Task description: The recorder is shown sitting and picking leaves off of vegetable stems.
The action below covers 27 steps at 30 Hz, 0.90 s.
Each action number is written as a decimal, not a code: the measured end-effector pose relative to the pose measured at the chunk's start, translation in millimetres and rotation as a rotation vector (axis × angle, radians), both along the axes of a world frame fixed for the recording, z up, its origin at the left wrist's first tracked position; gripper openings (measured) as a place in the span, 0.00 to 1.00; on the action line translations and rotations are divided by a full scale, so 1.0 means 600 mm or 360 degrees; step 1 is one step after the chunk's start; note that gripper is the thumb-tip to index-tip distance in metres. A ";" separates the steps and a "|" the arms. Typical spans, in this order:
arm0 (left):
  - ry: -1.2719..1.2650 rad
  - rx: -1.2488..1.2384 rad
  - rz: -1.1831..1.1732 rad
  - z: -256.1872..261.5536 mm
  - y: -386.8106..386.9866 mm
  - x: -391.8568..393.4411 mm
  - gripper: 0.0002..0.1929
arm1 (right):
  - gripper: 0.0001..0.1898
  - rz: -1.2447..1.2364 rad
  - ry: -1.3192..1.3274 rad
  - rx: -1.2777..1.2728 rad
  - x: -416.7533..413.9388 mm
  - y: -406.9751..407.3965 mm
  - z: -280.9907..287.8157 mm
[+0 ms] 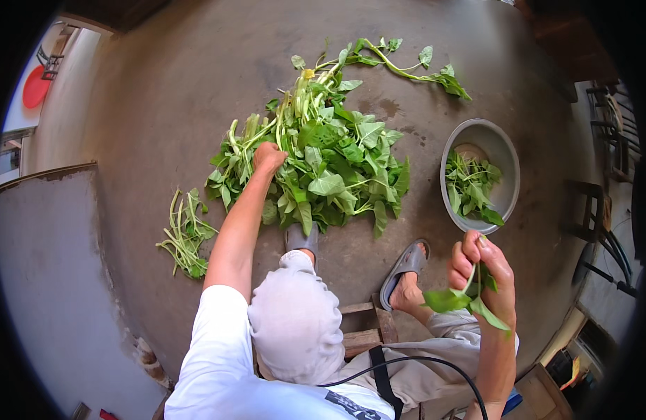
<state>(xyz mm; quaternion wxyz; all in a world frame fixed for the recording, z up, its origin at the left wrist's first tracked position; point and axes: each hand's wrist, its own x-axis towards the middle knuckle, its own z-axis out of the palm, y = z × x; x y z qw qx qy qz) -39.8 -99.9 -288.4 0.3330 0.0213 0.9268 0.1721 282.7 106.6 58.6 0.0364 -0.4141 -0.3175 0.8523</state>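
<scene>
A large heap of leafy green stems (349,152), looking like water spinach, lies on the concrete floor before me. My left hand (269,157) is curled into the heap's left side, closed around stems there; its fingertips are partly hidden. In front of my right thigh, my right hand (490,262) pinches a leafy sprig (451,301) whose leaves hang down towards the wrist. Just beyond that hand stands a grey basin (506,152) with picked leafy pieces (472,184) inside. To the left of the heap is a small pile of thin stems (186,231) with some leaves.
One long stem (396,68) lies apart beyond the heap. My slippered left foot (302,241) touches the heap's near edge, and my right slipper (407,270) is nearer the basin. A black cable (428,359) crosses my lap. A low wall (50,252) borders the left.
</scene>
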 end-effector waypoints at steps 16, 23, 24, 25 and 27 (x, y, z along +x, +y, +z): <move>-0.0727 0.1849 0.0717 0.412 -0.059 0.031 0.06 | 0.07 0.0293 0.0149 0.0403 -0.018 -0.019 0.047; -0.0960 0.2263 0.0757 0.601 -0.013 0.146 0.11 | 0.08 0.0246 0.0288 0.0611 0.011 0.003 0.031; -0.1184 0.2598 0.0707 0.613 -0.006 0.159 0.12 | 0.08 0.0231 0.0296 0.0618 0.016 0.006 0.026; -0.1424 0.2924 0.0647 0.623 0.004 0.173 0.13 | 0.08 0.0209 0.0306 0.0631 0.022 0.011 0.024; -0.1208 0.2727 0.0829 0.632 0.044 0.225 0.10 | 0.09 0.0259 0.0268 0.0578 0.034 0.024 0.018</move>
